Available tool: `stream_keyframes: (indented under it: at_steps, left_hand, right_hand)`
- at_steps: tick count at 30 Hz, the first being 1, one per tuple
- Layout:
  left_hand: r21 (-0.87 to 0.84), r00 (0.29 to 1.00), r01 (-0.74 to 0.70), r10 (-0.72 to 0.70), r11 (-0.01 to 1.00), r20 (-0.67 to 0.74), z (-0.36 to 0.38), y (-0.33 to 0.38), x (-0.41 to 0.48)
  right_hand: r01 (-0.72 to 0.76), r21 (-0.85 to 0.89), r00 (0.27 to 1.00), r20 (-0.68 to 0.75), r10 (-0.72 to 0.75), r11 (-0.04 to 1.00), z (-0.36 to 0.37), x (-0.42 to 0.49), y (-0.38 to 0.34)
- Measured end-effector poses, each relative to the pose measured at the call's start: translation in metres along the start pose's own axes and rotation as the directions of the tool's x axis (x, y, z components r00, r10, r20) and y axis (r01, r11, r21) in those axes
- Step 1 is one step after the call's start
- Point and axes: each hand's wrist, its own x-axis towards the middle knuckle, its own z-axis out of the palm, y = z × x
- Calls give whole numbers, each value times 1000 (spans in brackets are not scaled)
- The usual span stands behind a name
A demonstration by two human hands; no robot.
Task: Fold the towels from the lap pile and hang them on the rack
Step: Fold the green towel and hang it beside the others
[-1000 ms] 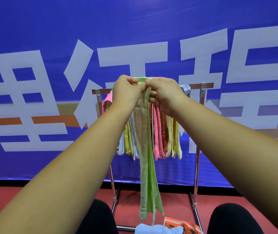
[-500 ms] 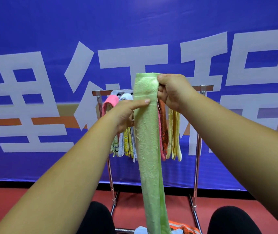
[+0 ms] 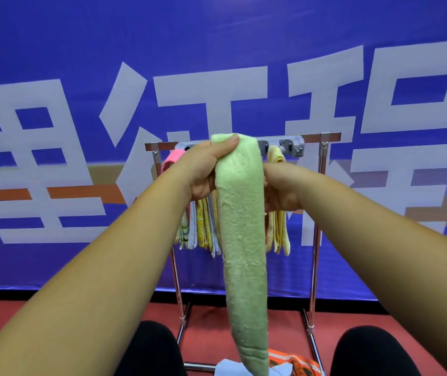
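A long light-green towel (image 3: 241, 226), folded into a narrow strip, hangs in front of the metal rack (image 3: 315, 240). My left hand (image 3: 203, 169) grips its top end, thumb pressed on the fold. My right hand (image 3: 279, 188) is partly hidden behind the strip's right edge, at about a third of the way down; its fingers are out of sight. On the rack's top bar hang several folded towels: pink (image 3: 172, 158), striped yellow and white (image 3: 200, 223), pale yellow (image 3: 279, 226). The lap pile shows at the bottom: a light-blue towel (image 3: 226, 367) and an orange one (image 3: 292, 360).
A blue banner (image 3: 216, 50) with large white characters fills the background behind the rack. The floor (image 3: 13, 313) is red. My knees in black trousers (image 3: 371, 351) frame the lap pile. The right part of the rack's bar holds grey clips (image 3: 291, 146).
My left hand rose from the strip's side to grip its top end. My right hand let go of the top and dropped behind the towel's right edge.
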Motion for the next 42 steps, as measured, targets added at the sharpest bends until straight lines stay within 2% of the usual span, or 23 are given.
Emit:
stream_keyframes:
  at_steps: [2,4,7,12,15,20,22,25,28,31,34,37,42]
  left_hand:
    - [-39,999,5,-7,999,-42,-2,5,5]
    - [-78,995,27,-34,997,-89,-7,9,11]
    - [-141,979,61,-87,988,-185,-16,14,23]
    - [-272,937,73,-160,959,-311,-30,18,30]
    - [-351,919,62,-190,934,-346,-36,16,28]
    - [-398,894,57,-225,916,-388,-39,9,22]
    - [-341,924,105,-218,934,-313,-35,4,18]
    - [-217,940,254,-293,943,-173,-26,-4,10]
    - [45,910,407,-401,912,-104,-28,-15,10]
    - [255,910,410,-410,876,-56,-26,-18,8]
    - [287,947,322,-306,902,-100,-19,-20,7]
    - [290,945,303,-247,907,-216,-16,-21,5]
    - [482,945,271,-137,833,-295,-22,-29,5]
  right_hand:
    - [-9,41,994,110,4,999,3,-1,11]
    - [19,165,980,193,-51,986,8,1,19]
    - [49,256,977,187,-99,965,14,-2,24]
    - [93,100,986,132,-105,991,15,-13,29]
    - [81,98,984,153,-96,992,11,-12,35]
    - [150,145,969,174,-174,978,11,-12,38]
    - [180,160,967,154,-205,970,12,-11,36]
    - [177,193,977,86,-197,965,15,-8,29]
    - [125,238,992,-26,-122,963,18,-3,17]
    - [78,311,992,-114,-44,947,18,1,2]
    - [61,362,994,-104,-25,930,15,1,-10]
    - [34,308,998,-52,-19,951,13,-3,-16]
    - [49,269,998,-61,-34,962,11,-2,-19]
